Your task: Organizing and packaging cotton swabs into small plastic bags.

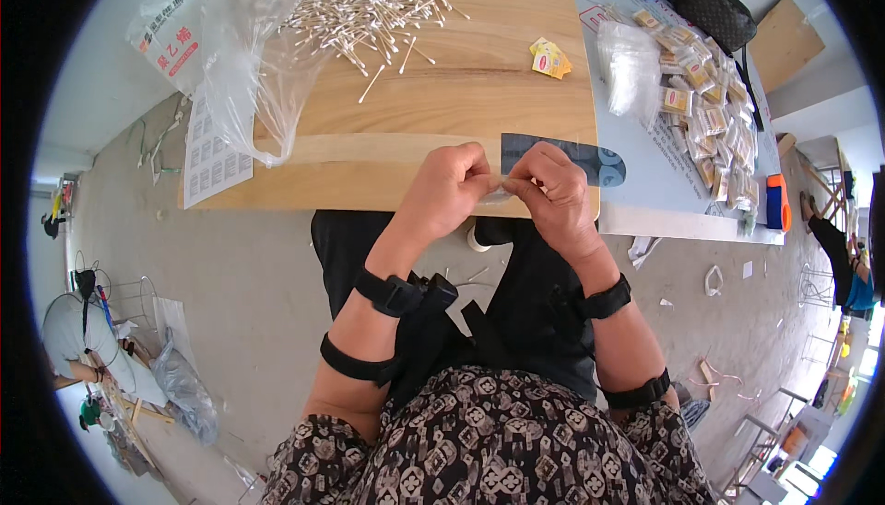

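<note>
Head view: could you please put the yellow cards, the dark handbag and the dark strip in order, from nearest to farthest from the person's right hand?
From the right hand:
1. Dark strip: partly hidden behind the hand.
2. Yellow cards: farther up the wooden tabletop.
3. Dark handbag: farthest, at upper right, beyond the tabletop.

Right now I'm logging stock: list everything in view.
Wooden table: one, brown, centre
Grey table: one, grey, right
Cotton swabs: many, white-tipped, wooden table
Large bag: one, clear, table's left
Cards: several, yellow, wooden table
Strip: one, dark, wooden table
Packets: many, yellow-white, grey table
Sleeves: stack, clear, grey table
Handbag: one, dark, grey table
Film: one, clear, table's near edge
People: two, grey clothes left, dark right
Left hand: one, pinching film
Right hand: one, pinching film
</note>
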Demonstrator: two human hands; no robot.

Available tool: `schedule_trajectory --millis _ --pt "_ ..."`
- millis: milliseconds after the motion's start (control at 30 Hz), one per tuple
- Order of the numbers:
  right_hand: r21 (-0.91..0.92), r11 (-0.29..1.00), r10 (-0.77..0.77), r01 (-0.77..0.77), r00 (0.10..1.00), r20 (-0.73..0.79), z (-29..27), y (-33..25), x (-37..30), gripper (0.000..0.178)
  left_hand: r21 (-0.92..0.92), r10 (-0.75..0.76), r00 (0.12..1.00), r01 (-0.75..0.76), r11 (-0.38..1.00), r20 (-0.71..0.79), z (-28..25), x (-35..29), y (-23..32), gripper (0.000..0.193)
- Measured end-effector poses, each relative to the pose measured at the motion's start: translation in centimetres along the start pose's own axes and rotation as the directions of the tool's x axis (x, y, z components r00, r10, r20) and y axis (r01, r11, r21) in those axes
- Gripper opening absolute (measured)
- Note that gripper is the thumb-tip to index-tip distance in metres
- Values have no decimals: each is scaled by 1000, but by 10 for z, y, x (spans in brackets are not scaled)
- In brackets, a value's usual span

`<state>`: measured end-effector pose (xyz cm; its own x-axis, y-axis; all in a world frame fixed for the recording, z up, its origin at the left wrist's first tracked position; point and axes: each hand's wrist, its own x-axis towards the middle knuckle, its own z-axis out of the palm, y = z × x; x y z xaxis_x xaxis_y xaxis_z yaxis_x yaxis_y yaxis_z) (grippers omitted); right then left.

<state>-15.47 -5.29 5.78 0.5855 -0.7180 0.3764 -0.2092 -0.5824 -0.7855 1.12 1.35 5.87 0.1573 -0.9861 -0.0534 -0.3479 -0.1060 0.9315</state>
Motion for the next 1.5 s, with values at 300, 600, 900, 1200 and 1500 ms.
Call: schedule_trajectory --millis 300,600,900,1200,1500 --pt "63 995 80 -78 996 -27 -1 3 -7 13 -193 8 999 -17 981 -48 -10 -19 -6 6" --pt "147 980 137 -132 990 -23 1 0 -10 10 16 306 910 -315 949 -279 8 -24 -19 7" --pt "153 981 127 -122 992 -23 5 4 -10 10 -251 122 930 -217 943 -346 16 -22 -20 7" --pt "200 962 188 -186 982 9 3 7 -9 11 -311 47 966 -127 942 -253 19 -20 -32 4" --pt "217 955 209 -200 978 -17 5 7 -11 12 -132 262 902 -322 937 -343 15 -26 -27 9"
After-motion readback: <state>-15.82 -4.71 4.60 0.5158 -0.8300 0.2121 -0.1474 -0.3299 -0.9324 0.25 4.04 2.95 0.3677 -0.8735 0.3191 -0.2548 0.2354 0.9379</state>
